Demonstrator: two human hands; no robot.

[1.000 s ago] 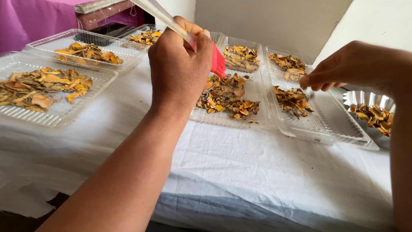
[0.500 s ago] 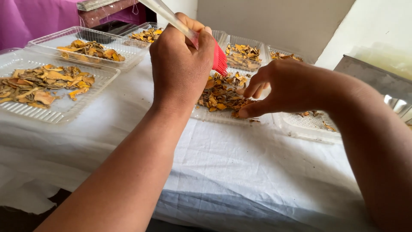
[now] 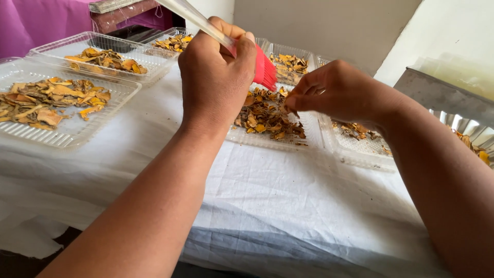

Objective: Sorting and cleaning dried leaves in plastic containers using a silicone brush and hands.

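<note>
Left hand (image 3: 216,77) grips brush (image 3: 265,69); right fingers (image 3: 296,100) pinch dried slices (image 3: 265,116).

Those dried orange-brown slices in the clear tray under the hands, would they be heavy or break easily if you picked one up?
The dried slices look thin and curled, so probably very light. The right hand pinches them with fingertips, suggesting they may be brittle. Crumbs on the white cloth hint they flake.

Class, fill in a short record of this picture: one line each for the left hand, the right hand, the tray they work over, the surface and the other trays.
left hand: grips a red-bristled brush with a clear handle
right hand: fingertips pinch at the dried orange-brown slices
tray: clear plastic, holds those slices
surface: white cloth
other trays: clear, with similar slices
</note>
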